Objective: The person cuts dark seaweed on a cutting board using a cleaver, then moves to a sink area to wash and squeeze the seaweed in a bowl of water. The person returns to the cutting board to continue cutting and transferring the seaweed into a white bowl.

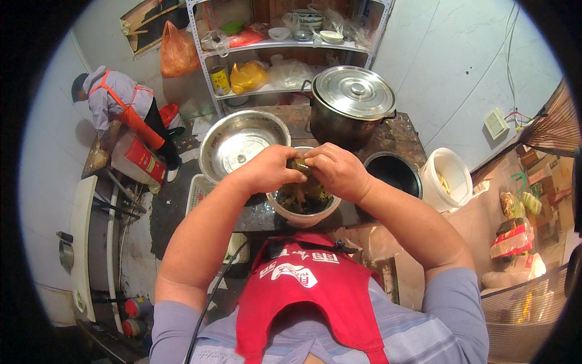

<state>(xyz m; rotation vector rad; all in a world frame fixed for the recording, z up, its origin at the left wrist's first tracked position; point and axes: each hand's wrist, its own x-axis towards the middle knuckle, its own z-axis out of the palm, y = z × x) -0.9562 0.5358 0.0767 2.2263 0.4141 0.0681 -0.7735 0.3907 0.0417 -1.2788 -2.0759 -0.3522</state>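
Above a white tub (303, 221), my left hand (269, 167) and my right hand (340, 171) grip a rounded, shiny, olive-brown food item (298, 165) between them. My fingertips partly cover it, so its exact kind is unclear. Dark and yellowish-green scraps (298, 200) lie in the tub, directly below the hands. Behind my left hand stands a wide stainless steel basin (236, 141) with a small object at its bottom. A black tub (394, 175) is close to my right forearm.
A large lidded metal stockpot (352, 102) stands at the table's back, before a metal shelf (291, 44). The white bucket (445, 179) at right holds pale pieces. A white plastic basket (198, 193) sits at left. Farther left, a person in an orange apron (132, 116) bends over a bench.
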